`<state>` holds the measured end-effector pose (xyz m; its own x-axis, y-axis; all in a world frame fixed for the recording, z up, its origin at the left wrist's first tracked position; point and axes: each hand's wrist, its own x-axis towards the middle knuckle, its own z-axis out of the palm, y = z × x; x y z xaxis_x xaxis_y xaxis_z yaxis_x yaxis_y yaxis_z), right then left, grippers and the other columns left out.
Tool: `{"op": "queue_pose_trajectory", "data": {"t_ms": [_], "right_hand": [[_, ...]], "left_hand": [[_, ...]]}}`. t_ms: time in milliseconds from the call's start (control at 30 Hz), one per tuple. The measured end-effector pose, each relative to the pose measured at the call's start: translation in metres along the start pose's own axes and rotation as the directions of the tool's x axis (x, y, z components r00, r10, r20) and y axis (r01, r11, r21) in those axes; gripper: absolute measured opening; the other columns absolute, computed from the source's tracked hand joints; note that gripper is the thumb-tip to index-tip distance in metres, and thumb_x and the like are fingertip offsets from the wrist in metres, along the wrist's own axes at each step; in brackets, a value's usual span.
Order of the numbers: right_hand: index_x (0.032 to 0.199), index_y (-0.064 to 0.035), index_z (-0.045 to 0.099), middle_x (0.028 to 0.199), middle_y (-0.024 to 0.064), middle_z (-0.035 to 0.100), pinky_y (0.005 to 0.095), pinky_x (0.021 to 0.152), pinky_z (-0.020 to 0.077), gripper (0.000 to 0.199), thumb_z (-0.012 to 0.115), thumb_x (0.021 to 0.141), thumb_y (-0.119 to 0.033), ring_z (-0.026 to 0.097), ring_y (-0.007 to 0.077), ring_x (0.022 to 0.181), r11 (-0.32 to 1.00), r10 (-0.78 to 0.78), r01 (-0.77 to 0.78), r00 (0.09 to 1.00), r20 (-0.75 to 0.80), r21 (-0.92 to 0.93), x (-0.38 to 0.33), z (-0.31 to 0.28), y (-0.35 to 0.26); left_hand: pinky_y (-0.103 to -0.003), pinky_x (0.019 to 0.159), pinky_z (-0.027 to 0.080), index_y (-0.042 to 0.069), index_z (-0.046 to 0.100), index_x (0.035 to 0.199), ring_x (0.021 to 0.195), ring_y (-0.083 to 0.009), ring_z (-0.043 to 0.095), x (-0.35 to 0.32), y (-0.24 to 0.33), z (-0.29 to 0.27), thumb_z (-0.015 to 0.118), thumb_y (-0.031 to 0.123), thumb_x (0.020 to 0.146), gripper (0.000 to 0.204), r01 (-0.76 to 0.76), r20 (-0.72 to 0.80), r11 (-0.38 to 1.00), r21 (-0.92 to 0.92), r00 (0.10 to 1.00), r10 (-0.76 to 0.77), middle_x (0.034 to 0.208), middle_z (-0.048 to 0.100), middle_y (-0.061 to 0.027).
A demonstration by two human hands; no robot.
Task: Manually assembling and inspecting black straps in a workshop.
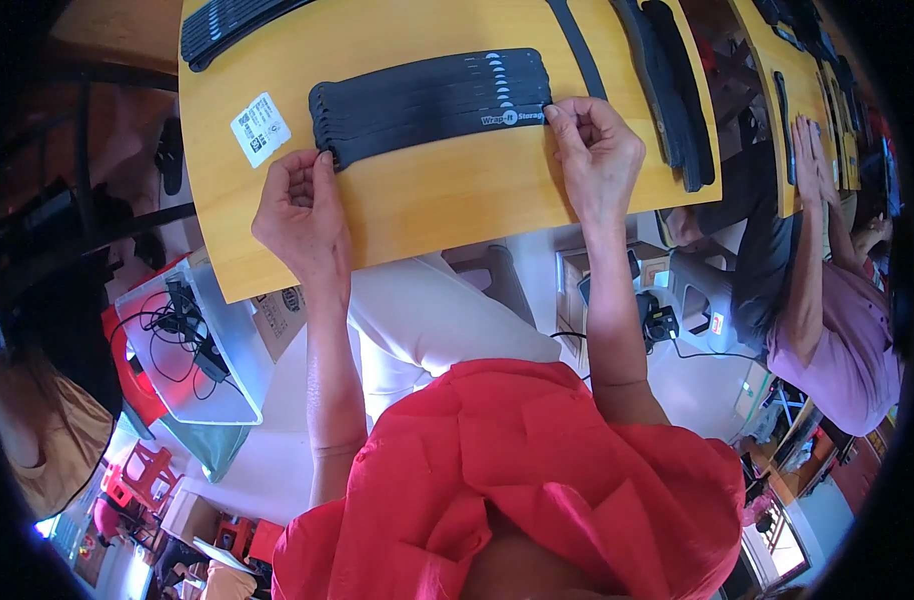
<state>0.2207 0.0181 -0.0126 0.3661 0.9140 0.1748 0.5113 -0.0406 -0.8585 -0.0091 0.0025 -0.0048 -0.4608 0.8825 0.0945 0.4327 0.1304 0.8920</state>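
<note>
Several black storage straps [417, 100] lie overlapped in a fanned row on the yellow table, with pale marks toward their right ends. At the left end of the nearest strap, my left hand [302, 205] is closed, thumb and forefinger pinching its corner. My right hand [597, 155] pinches that same strap at its right end, the other fingers curled in. Between my hands the strap lies along the near edge of the row. A white printed label [261, 130] rests on the table beyond my left hand.
More black straps lie in a stack [237, 25] at the far left and in a long bundle [672, 95] at the right; a single strap [580, 50] lies between. Below left, a clear plastic bin [217, 390] holds cables. Another person's hands [809, 160] are at the right-hand table.
</note>
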Motion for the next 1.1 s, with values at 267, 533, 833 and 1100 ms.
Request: {"op": "queue_pose_trajectory", "data": {"t_ms": [267,533,833,1100], "right_hand": [[0.076,0.0022,0.064,0.064,0.0081,0.059,0.024,0.049,0.0419,0.009,0.068,0.074,-0.005,0.052,0.0107,0.05,1.0,0.004,-0.004,1.0,-0.006,-0.019,-0.001,0.0,-0.003],[0.074,0.0015,0.063,0.064,0.0114,0.058,0.0292,0.053,0.0438,0.008,0.066,0.074,-0.005,0.056,0.0189,0.054,0.992,-0.09,0.088,0.996,-0.022,-0.087,-0.001,0.003,-0.002],[0.069,-0.0006,0.06,0.061,0.0115,0.058,0.0351,0.055,0.0445,0.011,0.068,0.072,-0.008,0.057,0.0233,0.055,0.994,-0.035,0.034,0.999,-0.005,-0.1,0.006,0.003,0.0],[0.069,-0.0009,0.059,0.056,0.0058,0.056,0.0287,0.048,0.0416,0.012,0.067,0.075,-0.007,0.054,0.0139,0.051,1.0,0.015,-0.015,0.999,0.028,0.003,0.01,-0.002,0.011]], "left_hand": [[-0.017,0.055,0.041,-0.003,0.061,0.082,0.057,-0.0045,0.048,0.0,-0.006,0.0,0.063,0.003,0.08,0.007,-0.057,-0.034,0.998,-0.036,0.998,0.056,0.066,0.057,-0.0009],[-0.018,0.054,0.042,-0.004,0.06,0.08,0.056,-0.0046,0.048,-0.001,-0.003,0.003,0.062,0.002,0.08,0.006,-0.097,-0.033,0.995,-0.02,0.995,0.097,0.064,0.057,-0.0012],[-0.02,0.056,0.043,-0.001,0.06,0.079,0.058,-0.0057,0.05,0.003,-0.005,0.001,0.064,0.004,0.078,0.006,-0.134,-0.005,0.99,0.05,0.991,0.134,0.067,0.057,-0.0009],[-0.024,0.053,0.043,-0.001,0.059,0.08,0.055,-0.0083,0.048,0.004,-0.01,-0.003,0.06,0.004,0.079,0.006,-0.194,-0.022,0.98,-0.044,0.981,0.193,0.063,0.054,-0.0025]]}}
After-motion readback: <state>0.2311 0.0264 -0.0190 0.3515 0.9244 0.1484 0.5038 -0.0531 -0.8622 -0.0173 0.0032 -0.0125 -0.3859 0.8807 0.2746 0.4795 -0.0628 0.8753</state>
